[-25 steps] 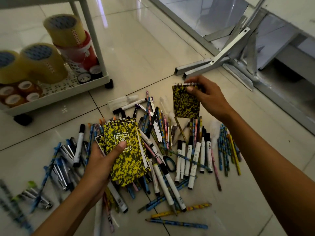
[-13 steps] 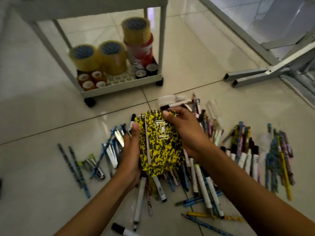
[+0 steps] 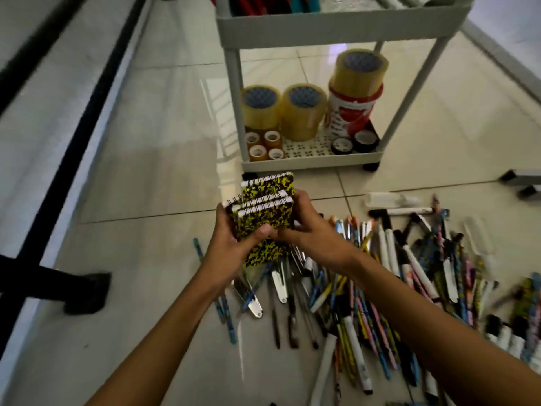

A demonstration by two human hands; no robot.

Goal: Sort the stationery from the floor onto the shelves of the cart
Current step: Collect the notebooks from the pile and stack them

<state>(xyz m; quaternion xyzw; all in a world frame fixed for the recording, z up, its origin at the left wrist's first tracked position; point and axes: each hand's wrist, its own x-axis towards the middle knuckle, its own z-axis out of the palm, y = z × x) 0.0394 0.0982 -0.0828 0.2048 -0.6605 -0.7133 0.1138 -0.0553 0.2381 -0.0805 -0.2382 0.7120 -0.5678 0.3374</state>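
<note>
Glossy pale floor tiles run under a white cart at 12 o'clock. Its bottom shelf holds big clear tape rolls, small brown tape rolls, two black tape rolls and a red-and-white canister topped by another roll. Pens and markers litter the floor from 3 to 5 o'clock. Left hand and right hand both grip a stack of yellow-black spiral notepads at centre, now raised nearer the cart than half a second ago.
</note>
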